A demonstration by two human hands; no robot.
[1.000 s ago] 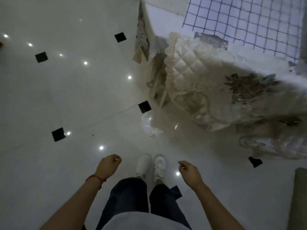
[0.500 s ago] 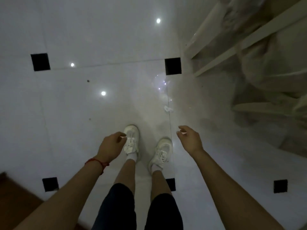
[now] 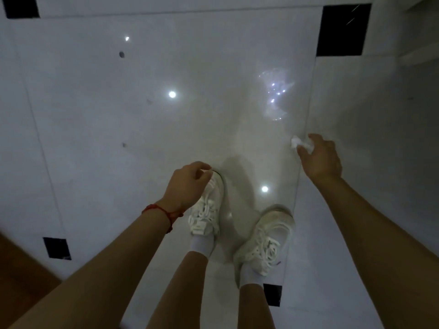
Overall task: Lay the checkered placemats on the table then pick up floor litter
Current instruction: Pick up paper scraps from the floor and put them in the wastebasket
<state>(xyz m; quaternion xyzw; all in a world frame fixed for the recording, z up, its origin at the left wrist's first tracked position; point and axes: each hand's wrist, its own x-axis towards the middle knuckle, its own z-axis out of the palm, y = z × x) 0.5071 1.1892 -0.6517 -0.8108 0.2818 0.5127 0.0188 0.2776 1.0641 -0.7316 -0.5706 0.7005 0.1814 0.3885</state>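
I am bent low over a glossy white tiled floor. A small crumpled white tissue [image 3: 299,143] lies on the floor ahead of my right shoe, and my right hand [image 3: 320,160] has its thumb and fingers pinched around it. Farther ahead lies a crumpled clear plastic wrapper [image 3: 276,96], glinting with light. My left hand [image 3: 187,186], with a red string on the wrist, hangs loosely curled over my left shoe and holds nothing. No placemats or table top are in view.
My white shoes [image 3: 263,243] stand on the tile. Small dark specks [image 3: 121,54] dot the floor to the left. Black inset tiles [image 3: 342,29] mark the corners. Brown flooring [image 3: 21,276] starts at the lower left. Shadowed furniture edges the upper right.
The view has dropped from the table and chair to the floor as I bent down. My right hand reached forward and closed on the white tissue.
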